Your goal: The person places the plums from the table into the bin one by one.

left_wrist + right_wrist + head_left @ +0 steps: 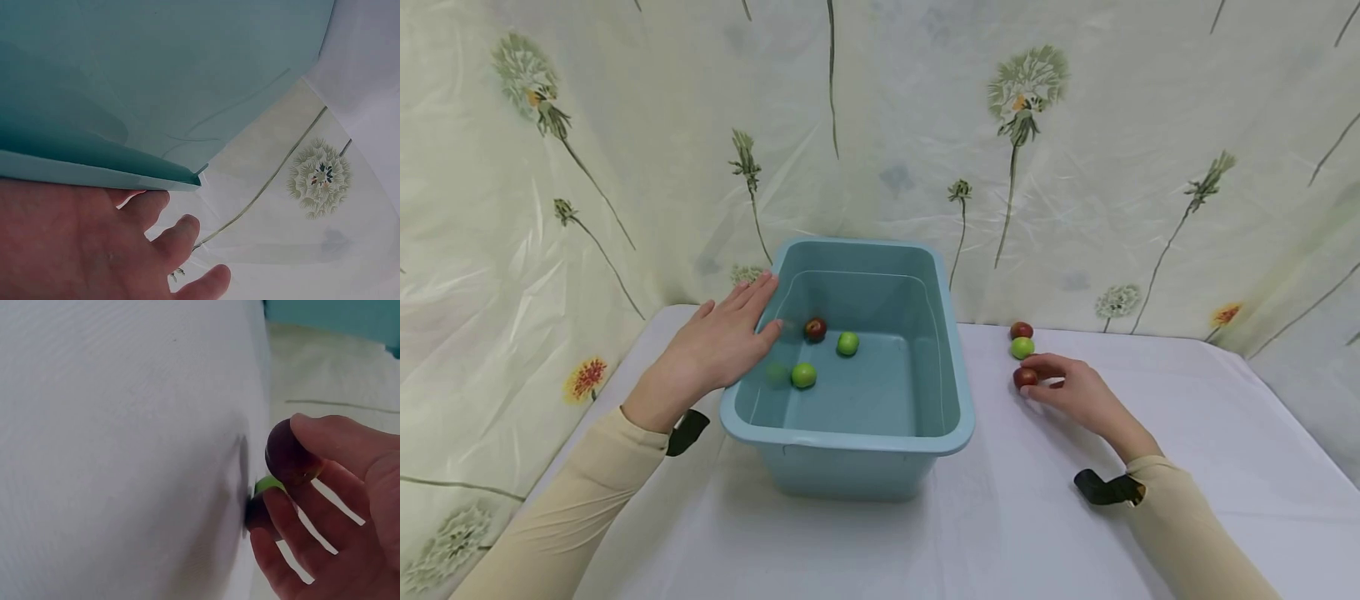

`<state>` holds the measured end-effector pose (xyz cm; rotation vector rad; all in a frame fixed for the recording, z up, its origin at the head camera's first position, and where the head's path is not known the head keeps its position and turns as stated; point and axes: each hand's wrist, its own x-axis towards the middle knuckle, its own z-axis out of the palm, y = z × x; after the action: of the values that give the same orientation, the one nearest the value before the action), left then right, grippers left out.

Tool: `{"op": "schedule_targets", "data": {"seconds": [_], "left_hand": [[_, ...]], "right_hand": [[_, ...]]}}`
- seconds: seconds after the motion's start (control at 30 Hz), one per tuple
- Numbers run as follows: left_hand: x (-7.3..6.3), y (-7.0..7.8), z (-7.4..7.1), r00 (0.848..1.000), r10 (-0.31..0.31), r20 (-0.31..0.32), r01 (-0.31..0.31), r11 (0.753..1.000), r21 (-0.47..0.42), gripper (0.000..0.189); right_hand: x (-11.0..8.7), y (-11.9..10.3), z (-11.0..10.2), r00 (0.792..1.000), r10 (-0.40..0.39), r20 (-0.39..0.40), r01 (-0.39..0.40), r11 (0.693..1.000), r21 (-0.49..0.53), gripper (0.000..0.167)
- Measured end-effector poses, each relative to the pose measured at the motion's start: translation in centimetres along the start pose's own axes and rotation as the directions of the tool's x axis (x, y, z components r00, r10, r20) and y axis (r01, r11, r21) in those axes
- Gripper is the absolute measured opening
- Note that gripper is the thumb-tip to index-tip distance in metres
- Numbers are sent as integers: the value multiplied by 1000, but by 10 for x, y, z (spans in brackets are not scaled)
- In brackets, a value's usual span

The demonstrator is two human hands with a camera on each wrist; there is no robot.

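My right hand pinches a round, dark red plum-like fruit between thumb and fingertips, low over the white table. In the right wrist view, that dark red fruit is between the thumb and fingers. Just beyond it, a green fruit and another dark red fruit lie in a row. My left hand, fingers straight, rests along the left rim of a blue plastic tub. Inside the tub are a dark red fruit and two green fruits, one nearer and one farther.
A white cloth covers the table. Behind and at the sides hangs a pale curtain printed with dandelions. Black wrist straps show at both sleeves. The tub's tall walls rise between the two hands.
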<state>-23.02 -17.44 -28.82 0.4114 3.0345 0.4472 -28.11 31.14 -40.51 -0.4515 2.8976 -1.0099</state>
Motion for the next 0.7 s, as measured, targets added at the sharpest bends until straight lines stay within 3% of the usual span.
{"op": "schedule_targets", "data": {"seconds": [0.7], "left_hand": [[-1, 1, -1, 1000, 5, 1, -5, 998, 61, 64]], "right_hand": [[-1, -28, -10, 996, 23, -86, -19, 998, 54, 44]]}}
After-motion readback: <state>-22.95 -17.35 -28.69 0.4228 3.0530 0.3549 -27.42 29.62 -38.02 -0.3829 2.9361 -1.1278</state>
